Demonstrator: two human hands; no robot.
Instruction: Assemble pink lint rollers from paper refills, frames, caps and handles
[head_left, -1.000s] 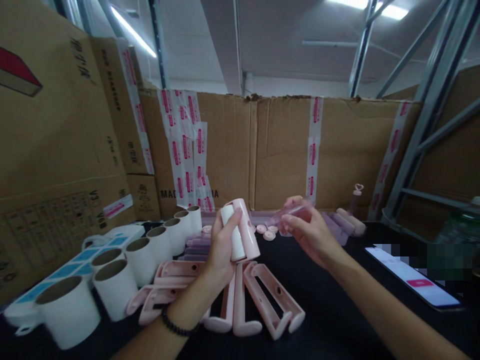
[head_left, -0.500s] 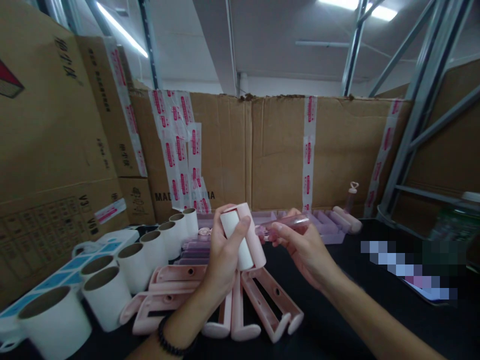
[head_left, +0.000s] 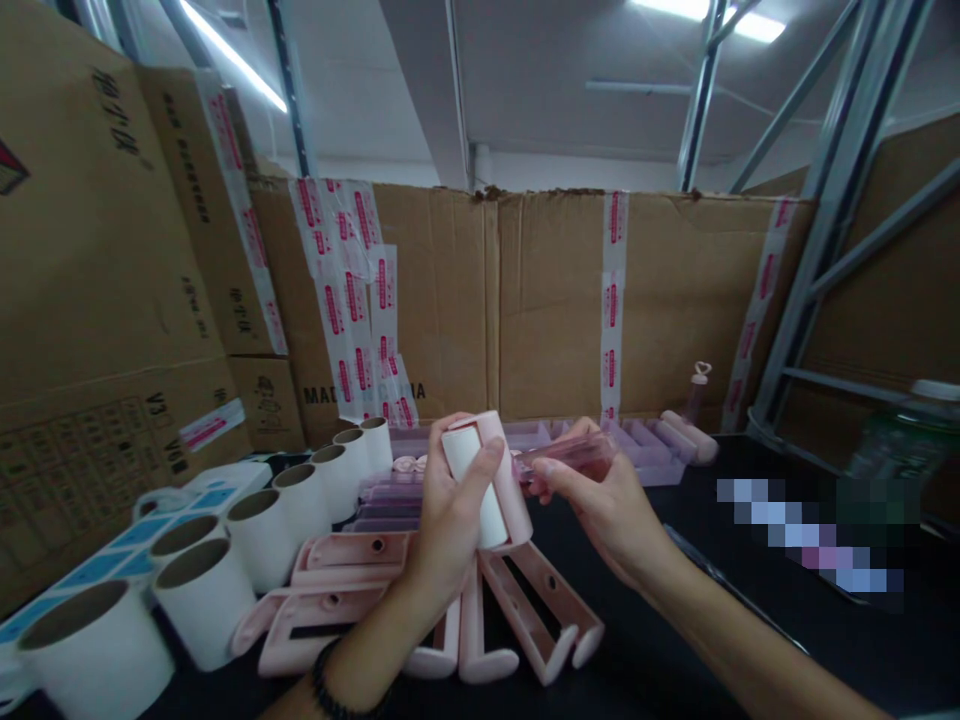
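Note:
My left hand [head_left: 444,530] grips a pink roller frame with a white paper roll [head_left: 481,482] set in it, held upright over the black table. My right hand [head_left: 606,505] holds a translucent pink handle piece [head_left: 564,455] level, its left end close beside the roller frame. Below my hands lie several empty pink roller frames [head_left: 517,620] on the table. A black bead bracelet sits on my left wrist.
A row of white paper rolls [head_left: 255,525] stands at the left, beside a blue and white sheet. Purple parts [head_left: 660,445] lie at the back under a taped cardboard wall [head_left: 540,300]. A bottle [head_left: 892,440] and metal shelving stand at the right.
My right hand has brought the translucent pink handle leftward, up to the roller frame in my left hand. The view has shifted slightly to the right.

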